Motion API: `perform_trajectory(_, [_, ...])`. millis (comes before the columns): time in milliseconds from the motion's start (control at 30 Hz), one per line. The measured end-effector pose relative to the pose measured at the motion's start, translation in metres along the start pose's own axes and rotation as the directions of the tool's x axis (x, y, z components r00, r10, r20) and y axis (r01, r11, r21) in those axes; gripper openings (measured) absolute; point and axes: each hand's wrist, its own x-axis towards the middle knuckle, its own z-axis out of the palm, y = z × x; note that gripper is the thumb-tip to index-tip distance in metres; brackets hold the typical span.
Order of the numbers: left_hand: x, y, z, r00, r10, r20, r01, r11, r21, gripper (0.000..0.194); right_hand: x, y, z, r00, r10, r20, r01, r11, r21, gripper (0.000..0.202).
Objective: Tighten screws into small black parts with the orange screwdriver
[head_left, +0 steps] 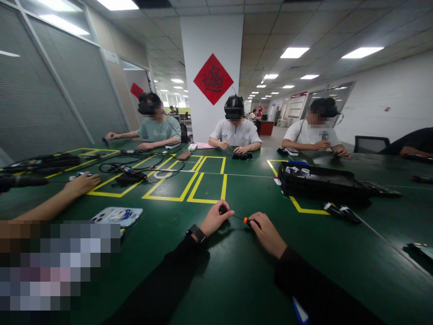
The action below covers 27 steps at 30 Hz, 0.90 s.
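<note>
Black tray (321,186), white pieces (297,170) inside, right fingers (261,220) gripping screwdriver (246,220)

The screwdriver (246,220) has a thin dark shaft, a bright orange collar and a black handle mostly hidden in the right hand (269,234). It lies nearly level above the green surface (237,289), its shaft pointing left and slightly away from the wearer. The small black piece (222,209), dark and rounded at its visible end, sits between the left hand's (216,219) thumb and fingers. Whether the shaft's tip touches it is hidden by the thumb.
</note>
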Motion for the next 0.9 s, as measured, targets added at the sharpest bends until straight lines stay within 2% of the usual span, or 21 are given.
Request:
perform_trajectory(200, [0.0008,-0.0011,0.0,1.0,0.001,0.01,-0.001,1.0,-0.008,0.023,-0.0003,0.0006,0.0005,1.0,0.008,-0.01,-0.008,1.0,0.0,0.011])
perform_trajectory(367, [0.0002,0.0013,-0.0007,1.0,0.0,0.023,0.001,1.0,-0.023,0.022,-0.0003,-0.0005,-0.0004,0.999,0.039,0.003,-0.039,0.999,0.018,0.016])
perform_trajectory(600, [-0.0004,0.003,0.0,0.999,0.001,0.054,0.004,0.996,-0.094,0.027,0.0008,-0.0016,-0.0023,1.0,0.011,0.003,-0.011,0.999,0.049,0.019])
perform_trajectory(900, [-0.0005,0.0035,-0.0002,1.0,-0.014,0.015,0.015,0.997,-0.071,0.029,-0.0018,-0.0015,-0.0049,1.0,0.023,-0.011,-0.022,0.995,0.098,0.019])
